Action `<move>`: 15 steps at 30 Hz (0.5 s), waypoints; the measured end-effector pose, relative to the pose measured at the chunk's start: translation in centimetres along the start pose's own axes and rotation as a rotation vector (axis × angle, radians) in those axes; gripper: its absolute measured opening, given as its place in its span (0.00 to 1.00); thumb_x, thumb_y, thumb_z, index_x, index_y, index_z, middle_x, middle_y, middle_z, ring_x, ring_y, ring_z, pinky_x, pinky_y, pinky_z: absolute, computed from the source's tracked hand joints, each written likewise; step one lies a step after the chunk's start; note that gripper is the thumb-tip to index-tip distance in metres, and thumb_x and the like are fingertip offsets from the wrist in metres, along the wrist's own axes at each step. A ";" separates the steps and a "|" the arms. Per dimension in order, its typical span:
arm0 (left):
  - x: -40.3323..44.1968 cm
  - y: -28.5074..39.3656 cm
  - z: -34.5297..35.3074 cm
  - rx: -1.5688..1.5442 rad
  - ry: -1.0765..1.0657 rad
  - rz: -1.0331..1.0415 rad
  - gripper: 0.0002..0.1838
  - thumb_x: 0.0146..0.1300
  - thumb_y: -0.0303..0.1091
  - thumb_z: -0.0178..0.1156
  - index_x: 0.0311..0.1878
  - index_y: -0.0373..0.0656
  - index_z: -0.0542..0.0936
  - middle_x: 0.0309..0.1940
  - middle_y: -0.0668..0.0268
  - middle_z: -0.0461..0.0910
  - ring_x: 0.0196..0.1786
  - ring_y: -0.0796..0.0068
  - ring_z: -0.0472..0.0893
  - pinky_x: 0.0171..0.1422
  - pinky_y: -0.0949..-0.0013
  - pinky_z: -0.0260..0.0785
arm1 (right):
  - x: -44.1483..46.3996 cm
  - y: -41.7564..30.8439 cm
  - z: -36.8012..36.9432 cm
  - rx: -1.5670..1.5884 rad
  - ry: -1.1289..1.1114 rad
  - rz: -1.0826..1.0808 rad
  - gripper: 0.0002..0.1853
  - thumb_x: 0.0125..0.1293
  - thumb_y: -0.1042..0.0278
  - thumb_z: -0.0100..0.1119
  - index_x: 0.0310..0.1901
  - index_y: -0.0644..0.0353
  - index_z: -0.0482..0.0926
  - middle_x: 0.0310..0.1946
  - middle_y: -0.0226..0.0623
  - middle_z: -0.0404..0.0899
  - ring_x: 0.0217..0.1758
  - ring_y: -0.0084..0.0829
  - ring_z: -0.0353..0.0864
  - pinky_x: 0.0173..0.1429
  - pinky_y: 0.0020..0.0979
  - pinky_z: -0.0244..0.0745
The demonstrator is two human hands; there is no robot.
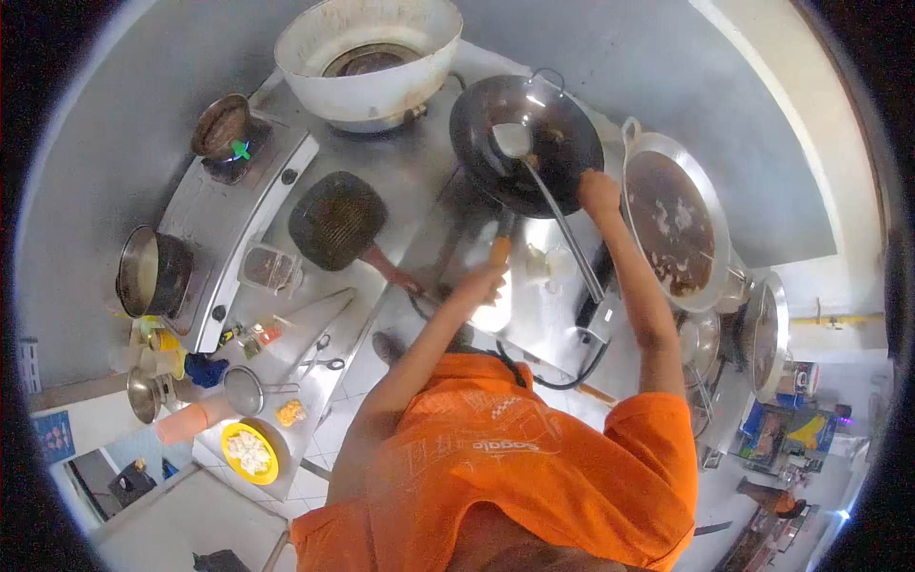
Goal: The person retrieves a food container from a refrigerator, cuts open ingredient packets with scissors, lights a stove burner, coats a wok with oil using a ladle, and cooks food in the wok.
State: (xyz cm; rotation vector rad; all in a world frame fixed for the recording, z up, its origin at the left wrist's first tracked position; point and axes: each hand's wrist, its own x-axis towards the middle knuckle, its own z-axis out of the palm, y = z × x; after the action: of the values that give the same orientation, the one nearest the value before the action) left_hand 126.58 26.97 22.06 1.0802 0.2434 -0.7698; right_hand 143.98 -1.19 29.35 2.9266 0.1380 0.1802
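A black wok [558, 195] with a wooden handle [500, 251] is in front of me. My left hand [481, 286] is closed around that handle. At the wok's right rim, my right hand [599, 192] is closed, its fingertips turned down; what they hold, if anything, is too small to make out. A long-handled metal ladle [556, 212] leans in the wok, its bowl inside and its shaft crossing the near rim. Some dark bits lie in the wok. Left of it, a square grill pan [337, 219] lies on the steel counter.
To the right stands a large pan of dark liquid [672, 224]. A deep white pan-shaped burner surround [367, 29] is at the back. On the left stove [243, 229], a small pan [221, 126] sits over a flame near a dark pot [152, 272]. A yellow plate of food [272, 467] is lower left.
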 end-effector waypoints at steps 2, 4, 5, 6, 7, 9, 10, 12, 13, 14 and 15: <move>0.2 -0.4 0.0 -0.033 0.003 -0.009 0.13 0.62 0.44 0.60 0.41 0.47 0.71 0.24 0.73 0.70 0.21 0.81 0.69 0.21 0.75 0.64 | 0.1 -0.3 -2.6 0.074 0.070 0.092 0.11 0.62 0.67 0.51 0.43 0.59 0.78 0.33 0.52 0.82 0.35 0.50 0.84 0.38 0.50 0.77; 0.4 -0.4 0.0 -0.044 0.009 -0.010 0.13 0.62 0.43 0.60 0.41 0.47 0.71 0.24 0.73 0.70 0.21 0.82 0.69 0.21 0.75 0.63 | 0.0 -0.8 -6.0 0.116 0.206 0.102 0.13 0.62 0.67 0.50 0.47 0.57 0.76 0.35 0.53 0.81 0.35 0.50 0.83 0.38 0.51 0.77; 0.5 -0.4 0.0 -0.041 0.013 -0.009 0.12 0.62 0.43 0.60 0.40 0.47 0.71 0.24 0.73 0.70 0.21 0.82 0.69 0.20 0.75 0.63 | -0.1 -1.1 -6.8 0.137 0.273 0.109 0.14 0.62 0.67 0.50 0.49 0.55 0.75 0.36 0.53 0.81 0.36 0.49 0.83 0.38 0.51 0.76; 0.4 -0.4 0.0 -0.038 0.016 -0.009 0.12 0.62 0.43 0.60 0.40 0.47 0.71 0.24 0.73 0.70 0.21 0.82 0.69 0.20 0.75 0.63 | 0.0 -1.4 -6.7 0.161 0.352 0.125 0.16 0.61 0.67 0.50 0.51 0.55 0.74 0.36 0.53 0.81 0.36 0.49 0.83 0.38 0.51 0.76; 0.4 -0.3 0.0 -0.036 0.026 -0.010 0.12 0.62 0.43 0.60 0.40 0.47 0.72 0.24 0.73 0.71 0.21 0.81 0.69 0.20 0.75 0.63 | 0.1 -1.8 -6.5 0.185 0.432 0.143 0.17 0.61 0.67 0.51 0.53 0.54 0.73 0.37 0.52 0.80 0.36 0.49 0.83 0.37 0.51 0.76; 0.1 -0.3 0.2 -0.033 0.045 -0.014 0.12 0.62 0.43 0.60 0.39 0.46 0.72 0.25 0.72 0.72 0.21 0.81 0.69 0.20 0.75 0.63 | 0.2 -1.9 -5.1 0.140 0.406 0.145 0.19 0.60 0.68 0.51 0.55 0.53 0.72 0.37 0.51 0.80 0.36 0.49 0.83 0.37 0.50 0.76; -0.1 -0.3 0.3 -0.049 0.036 -0.014 0.12 0.62 0.43 0.60 0.39 0.46 0.73 0.26 0.72 0.72 0.21 0.80 0.70 0.20 0.74 0.63 | 0.2 -1.7 -2.9 0.070 0.300 0.129 0.20 0.60 0.69 0.51 0.55 0.53 0.72 0.37 0.50 0.80 0.36 0.48 0.83 0.37 0.49 0.76; -0.5 0.1 0.2 -0.079 0.016 -0.009 0.12 0.61 0.42 0.60 0.39 0.45 0.73 0.27 0.70 0.73 0.21 0.80 0.70 0.20 0.74 0.63 | 0.5 -0.1 3.4 -0.033 0.128 0.052 0.22 0.59 0.69 0.51 0.58 0.52 0.71 0.38 0.48 0.80 0.35 0.48 0.83 0.36 0.48 0.77; -0.7 0.3 0.1 -0.065 0.031 -0.015 0.13 0.61 0.42 0.61 0.40 0.44 0.74 0.28 0.70 0.73 0.21 0.80 0.70 0.20 0.75 0.63 | 1.1 1.7 7.4 -0.068 0.066 -0.007 0.24 0.59 0.70 0.51 0.59 0.51 0.71 0.39 0.47 0.81 0.35 0.47 0.83 0.36 0.47 0.77; -0.9 0.4 0.1 -0.056 0.044 -0.016 0.14 0.61 0.42 0.61 0.41 0.44 0.74 0.28 0.70 0.73 0.21 0.80 0.70 0.20 0.75 0.63 | 1.9 2.8 9.1 -0.106 0.006 -0.069 0.25 0.59 0.70 0.51 0.61 0.50 0.70 0.39 0.46 0.81 0.35 0.47 0.83 0.36 0.46 0.77; -0.9 0.6 0.2 -0.055 0.061 -0.018 0.14 0.60 0.42 0.61 0.42 0.43 0.74 0.28 0.70 0.73 0.21 0.80 0.71 0.20 0.75 0.63 | 2.3 2.7 7.6 -0.088 0.031 -0.048 0.25 0.59 0.70 0.51 0.61 0.52 0.70 0.39 0.45 0.81 0.35 0.47 0.83 0.36 0.46 0.77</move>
State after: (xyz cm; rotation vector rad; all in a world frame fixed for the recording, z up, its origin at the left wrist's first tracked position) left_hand 126.25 27.34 23.07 1.0517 0.3250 -0.7426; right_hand 147.45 -5.08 22.80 2.8308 0.1997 0.2179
